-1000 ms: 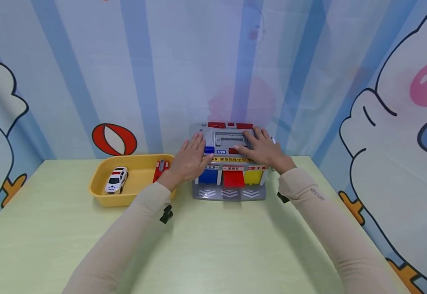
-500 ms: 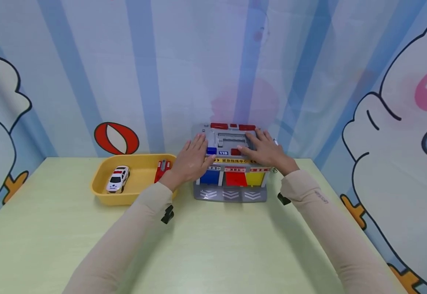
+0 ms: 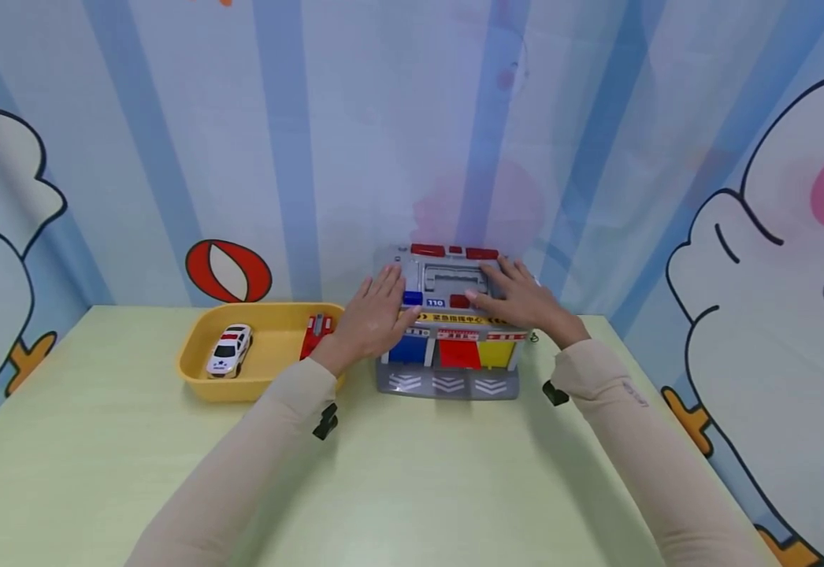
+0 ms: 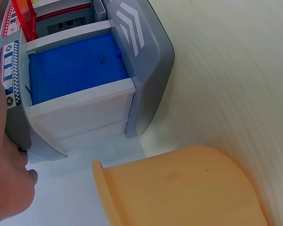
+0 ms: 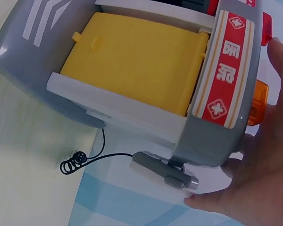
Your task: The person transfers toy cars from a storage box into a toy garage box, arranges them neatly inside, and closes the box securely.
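Observation:
A grey toy rescue station (image 3: 447, 384) stands on the table near the backdrop. My left hand (image 3: 368, 319) lies along its upper left side with straight fingers, beside a blue button (image 3: 413, 298). On the top right, the spread fingers of my right hand (image 3: 523, 303) rest, with the thumb beside a red button (image 3: 459, 301). The red door (image 3: 459, 354) in the middle juts outward, lifted. Down and closed are the blue door (image 4: 75, 68) and yellow door (image 5: 137, 61). In the right wrist view, a grey handset (image 5: 155, 169) on a coiled cord sits at the station's side.
Left of the station, a yellow tray (image 3: 195, 382) holds a white toy police car (image 3: 230, 350) and a red toy vehicle (image 3: 315, 335), partly hidden by my left hand. A printed curtain (image 3: 355, 142) hangs directly behind the table (image 3: 412, 480).
The head view shifts slightly. Both hands stay on the station; my right thumb slides a little to the right, showing more of the red button. The red door remains lifted.

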Available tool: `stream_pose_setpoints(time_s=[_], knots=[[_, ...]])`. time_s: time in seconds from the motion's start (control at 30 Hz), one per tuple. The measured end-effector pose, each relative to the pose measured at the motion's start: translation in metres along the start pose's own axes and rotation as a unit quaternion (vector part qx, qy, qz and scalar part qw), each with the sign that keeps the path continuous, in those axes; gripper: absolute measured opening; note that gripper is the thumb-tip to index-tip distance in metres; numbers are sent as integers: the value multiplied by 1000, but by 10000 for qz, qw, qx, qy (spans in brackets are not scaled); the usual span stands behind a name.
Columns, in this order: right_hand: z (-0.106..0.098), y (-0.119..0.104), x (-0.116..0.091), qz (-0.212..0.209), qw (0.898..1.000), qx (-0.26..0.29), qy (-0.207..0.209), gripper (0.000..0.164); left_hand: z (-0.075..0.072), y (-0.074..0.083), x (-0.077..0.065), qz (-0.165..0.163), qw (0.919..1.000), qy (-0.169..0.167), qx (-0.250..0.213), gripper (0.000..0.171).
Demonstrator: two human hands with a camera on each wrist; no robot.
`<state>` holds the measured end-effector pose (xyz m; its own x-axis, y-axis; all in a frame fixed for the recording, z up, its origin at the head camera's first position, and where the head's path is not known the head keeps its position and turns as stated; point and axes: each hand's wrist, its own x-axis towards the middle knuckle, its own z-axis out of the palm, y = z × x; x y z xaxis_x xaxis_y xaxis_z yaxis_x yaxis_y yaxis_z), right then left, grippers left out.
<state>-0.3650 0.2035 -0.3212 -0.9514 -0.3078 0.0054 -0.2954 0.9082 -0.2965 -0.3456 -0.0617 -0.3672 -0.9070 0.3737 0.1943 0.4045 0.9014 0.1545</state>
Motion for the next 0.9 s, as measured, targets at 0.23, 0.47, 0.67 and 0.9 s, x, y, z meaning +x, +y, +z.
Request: stream_pose_setpoints(time_s=[0.23,0.47,0.67,0.9], knots=[[-1,15,-5,-391,9992,65,37,84,0,3,1,15,10000,-26,-29,77],[6,38,-5,-653,9970,284,312,91,-1,4,6,48,10000,13,20,77],[11,47,-8,-617,9965,195,535,92,-2,8,7,65,10000,-6,-38,78],[14,52,-9,-651,9958,-81,644,93,-3,9,7,97,10000,-22,-6,77]])
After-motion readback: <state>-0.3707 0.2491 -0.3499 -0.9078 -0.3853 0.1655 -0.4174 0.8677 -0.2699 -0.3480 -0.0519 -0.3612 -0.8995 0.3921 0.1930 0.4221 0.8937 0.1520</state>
